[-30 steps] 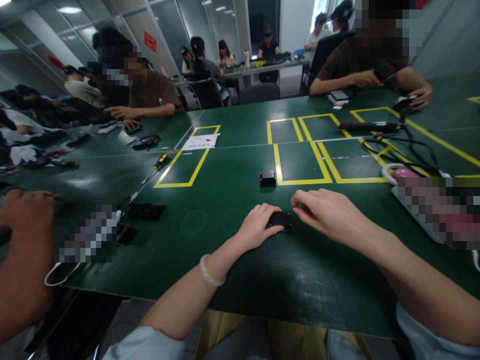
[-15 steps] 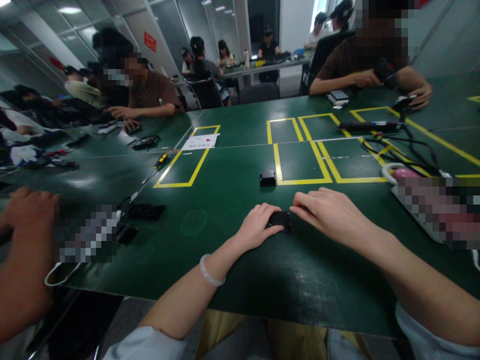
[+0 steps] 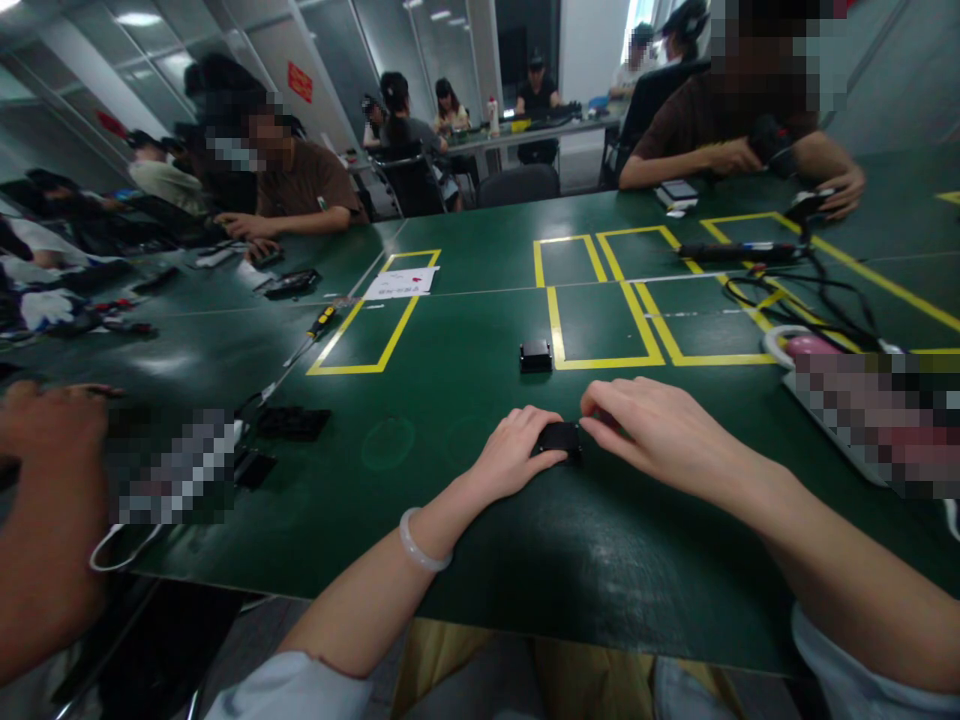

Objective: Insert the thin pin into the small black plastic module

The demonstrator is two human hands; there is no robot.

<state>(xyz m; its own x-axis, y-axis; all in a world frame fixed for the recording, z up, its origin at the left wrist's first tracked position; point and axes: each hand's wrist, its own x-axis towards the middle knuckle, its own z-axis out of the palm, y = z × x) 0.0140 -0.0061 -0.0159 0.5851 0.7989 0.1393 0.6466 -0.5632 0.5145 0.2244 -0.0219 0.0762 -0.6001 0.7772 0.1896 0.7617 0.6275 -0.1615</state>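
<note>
My left hand (image 3: 517, 450), with a pale bracelet (image 3: 421, 542) at the wrist, grips a small black box-shaped part (image 3: 559, 438) on the green table (image 3: 480, 560). Its thumb lies along the near side and the fingers along the far side. Close to the part's right end is my right hand (image 3: 637, 420), its thumb and forefinger bent together in a pinch. Whatever may sit between those fingertips is too small to make out. Farther back stands a second small black part (image 3: 535, 356), apart from both hands.
Yellow tape outlines (image 3: 607, 364) mark the table. A screwdriver (image 3: 322, 322) and a paper sheet (image 3: 402, 284) lie left of centre. At the right are a blurred-out device (image 3: 862, 420) and black cables (image 3: 832, 300). A co-worker's arm (image 3: 52, 500) reaches in at the left; other people sit opposite.
My right hand has shifted very slightly at the part's right end. My left hand keeps its hold. The co-worker's hand at the left has moved a little.
</note>
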